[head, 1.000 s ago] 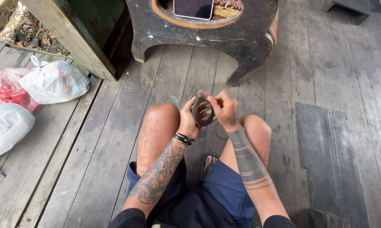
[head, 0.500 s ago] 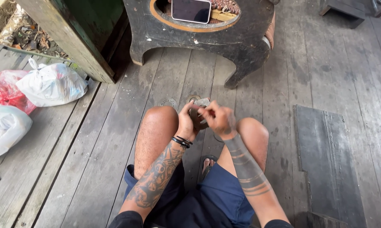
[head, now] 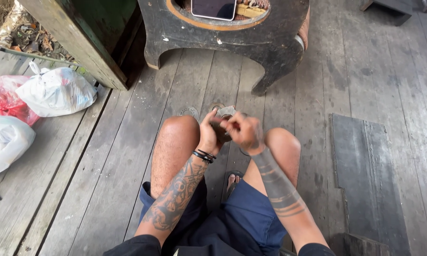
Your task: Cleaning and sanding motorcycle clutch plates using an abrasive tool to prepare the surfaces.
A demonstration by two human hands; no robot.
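A small grey, ring-like object (head: 225, 114) is held between both hands over the knees, where it can be worked close up. The left hand (head: 208, 135) is clenched on it from below; the right hand (head: 244, 132) pinches its upper edge.

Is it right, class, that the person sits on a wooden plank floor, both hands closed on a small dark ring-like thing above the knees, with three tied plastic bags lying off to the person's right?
One detail is wrong. The head view shows the plastic bags on the person's left, not the right. The rest stands: plank floor, and left hand and right hand together hold the small dark thing above the knees.
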